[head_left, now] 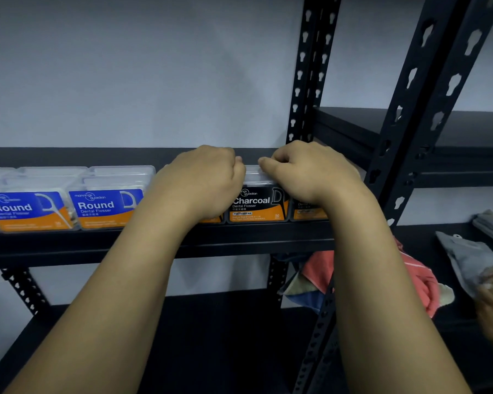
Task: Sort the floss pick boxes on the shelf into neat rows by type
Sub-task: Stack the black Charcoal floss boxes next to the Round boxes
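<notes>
A pale wall stands behind a black metal rack, and its shelf (239,240) runs across at hand height. On it stands a row of floss pick boxes, fronts facing out. A black and orange Charcoal box (256,204) sits between the two hands. The left hand (204,180) rests on top of the boxes just left of it, fingers curled under; whether they pinch anything cannot be told. The right hand (310,173) rests on the box tops just to the right, fingers curled over the back edge, thumb pointing toward the left hand; its grip is hidden too. Under the right hand another Charcoal box (308,211) shows in part. Left of the left forearm stand two blue and orange Round boxes (106,207) (29,210), side by side. Below and right of the right forearm, a red cloth (421,282) lies on a lower shelf, near grey cloth (464,260).
</notes>
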### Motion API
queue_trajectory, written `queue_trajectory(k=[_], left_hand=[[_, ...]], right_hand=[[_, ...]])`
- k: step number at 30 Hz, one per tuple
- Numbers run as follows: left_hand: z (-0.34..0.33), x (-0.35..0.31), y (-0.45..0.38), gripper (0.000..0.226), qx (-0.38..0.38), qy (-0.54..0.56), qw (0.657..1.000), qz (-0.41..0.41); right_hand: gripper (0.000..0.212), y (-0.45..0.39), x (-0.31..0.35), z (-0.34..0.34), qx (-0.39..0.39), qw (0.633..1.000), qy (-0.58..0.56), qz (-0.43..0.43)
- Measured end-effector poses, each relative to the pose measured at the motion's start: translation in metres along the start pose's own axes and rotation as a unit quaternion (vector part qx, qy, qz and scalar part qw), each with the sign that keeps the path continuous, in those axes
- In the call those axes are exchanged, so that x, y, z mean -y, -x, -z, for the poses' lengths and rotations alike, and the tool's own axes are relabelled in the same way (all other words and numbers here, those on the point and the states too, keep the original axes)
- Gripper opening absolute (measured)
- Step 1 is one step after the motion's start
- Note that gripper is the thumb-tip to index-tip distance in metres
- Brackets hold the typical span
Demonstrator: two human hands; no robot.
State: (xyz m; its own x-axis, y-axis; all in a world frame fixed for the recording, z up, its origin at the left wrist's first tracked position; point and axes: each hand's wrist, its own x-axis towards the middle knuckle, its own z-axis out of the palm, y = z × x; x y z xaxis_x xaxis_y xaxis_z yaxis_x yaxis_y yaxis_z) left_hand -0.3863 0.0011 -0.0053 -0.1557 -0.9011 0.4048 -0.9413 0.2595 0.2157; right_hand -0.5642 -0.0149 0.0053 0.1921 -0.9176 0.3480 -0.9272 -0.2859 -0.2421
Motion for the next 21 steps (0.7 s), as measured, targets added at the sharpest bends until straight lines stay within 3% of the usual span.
queue_trajectory(k=[7,21], left_hand=[[-0.001,-0.003,0.001,0.039,-0.015,0.0,1.0,0.011],[0.013,-0.006,-0.004,0.033,0.055,0.025,0.998,0.037]], right_hand=[[0.048,-0.001,-0.001,0.002,0.008,1.0,-0.006,0.009],[0.041,-0.009,-0.005,0.011,0.028,0.996,-0.083,0.011]])
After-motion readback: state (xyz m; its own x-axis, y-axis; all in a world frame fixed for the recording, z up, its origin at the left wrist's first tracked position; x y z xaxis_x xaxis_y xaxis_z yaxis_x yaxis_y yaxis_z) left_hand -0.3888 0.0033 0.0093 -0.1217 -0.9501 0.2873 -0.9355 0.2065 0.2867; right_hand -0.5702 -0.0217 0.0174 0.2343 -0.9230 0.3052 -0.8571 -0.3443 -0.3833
